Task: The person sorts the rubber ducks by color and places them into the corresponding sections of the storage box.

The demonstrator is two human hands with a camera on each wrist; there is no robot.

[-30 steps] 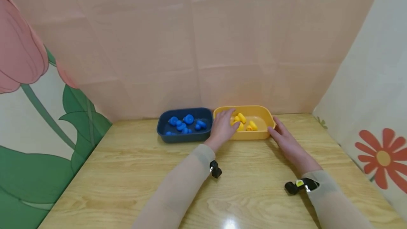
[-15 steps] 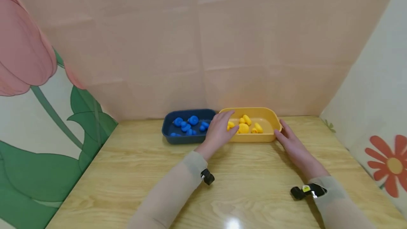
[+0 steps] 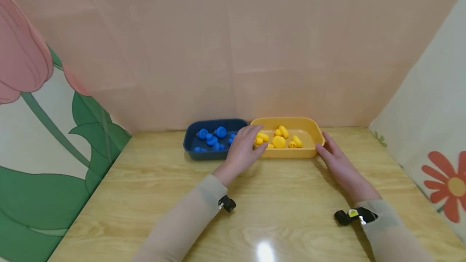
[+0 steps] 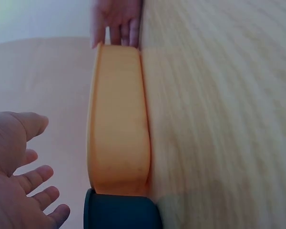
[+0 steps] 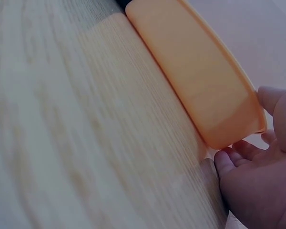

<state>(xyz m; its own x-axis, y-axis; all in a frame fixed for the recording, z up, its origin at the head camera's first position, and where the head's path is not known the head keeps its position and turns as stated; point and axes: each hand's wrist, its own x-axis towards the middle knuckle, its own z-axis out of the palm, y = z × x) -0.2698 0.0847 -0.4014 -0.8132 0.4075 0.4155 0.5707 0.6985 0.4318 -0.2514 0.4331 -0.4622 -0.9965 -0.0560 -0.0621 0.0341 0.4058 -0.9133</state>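
Note:
A yellow tray (image 3: 291,154) holds several small yellow duck-like toys (image 3: 279,142). Close against its left end stands a dark blue tray (image 3: 205,156) with several small rounded blue toys (image 3: 220,132). My left hand (image 3: 241,147) hovers over the meeting ends of the trays, fingers spread and apart from the thumb; the left wrist view shows it holding nothing. At the yellow tray's right end is my right hand (image 3: 338,165). Its thumb touches the rim and its mostly straight fingers lie along the end wall. Part of the blue toys is hidden behind my left hand.
Both trays stand at the back of a wood-grain table (image 3: 284,197), near a pinkish sheet (image 3: 182,51) hanging behind. Flower-patterned panels (image 3: 426,132) rise at the left and right sides.
My left hand has shifted left, away from the yellow toys and off the yellow tray's left part. My right hand stays at that tray's right end. The head view has shifted slightly.

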